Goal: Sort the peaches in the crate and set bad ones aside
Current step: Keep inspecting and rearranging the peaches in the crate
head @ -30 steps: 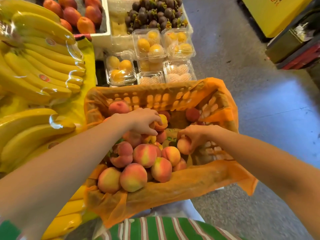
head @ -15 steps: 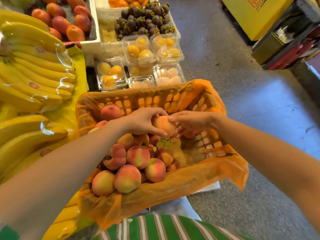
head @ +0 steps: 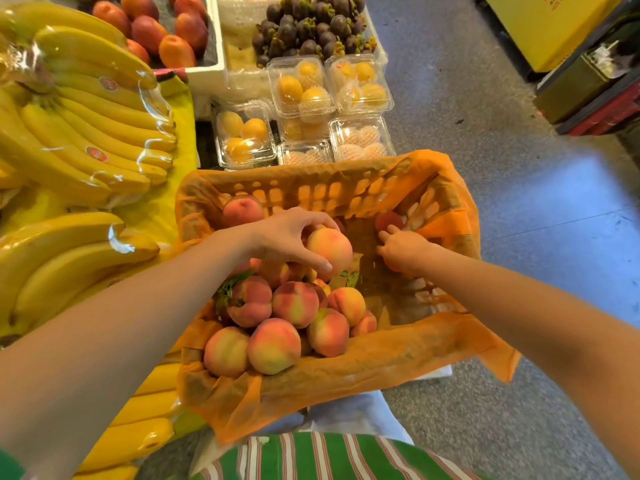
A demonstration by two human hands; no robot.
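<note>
Head view looks down on an orange plastic crate point(head: 332, 192) lined with a thin orange bag point(head: 391, 355), standing on a grey speckled floor point(head: 519, 168). Left of the crate lie wrapped bunches of yellow bananas point(head: 86, 123) on a yellow surface. Beyond the crate's far wall sit clear clamshell boxes point(head: 301, 88) of yellow fruit, some in foam netting, and behind them a white tray of dark mangosteens point(head: 308, 26) and another of red-orange fruit point(head: 166, 26). At the crate's near edge, striped green, red and white cloth point(head: 322, 459) shows at the bottom of the view.

Inside the crate, a heap of peaches point(head: 287, 317) fills the near left part, pink and yellow, with a leafy sprig among them. One more peach rests alone in the far left corner of the crate point(head: 242, 211). The right part of the crate floor is mostly bare liner.

Over the middle of the crate, the left hand point(head: 287, 237) has its fingers point(head: 311, 259) curled round a raised peach point(head: 329, 249), thumb beneath and the others over the top, holding it just above the heap. The right hand point(head: 403, 249) reaches toward the crate's far right corner, its fingers touching a small red peach point(head: 389, 220) that lies against the crate wall; whether they are closed on it cannot be told.
</note>
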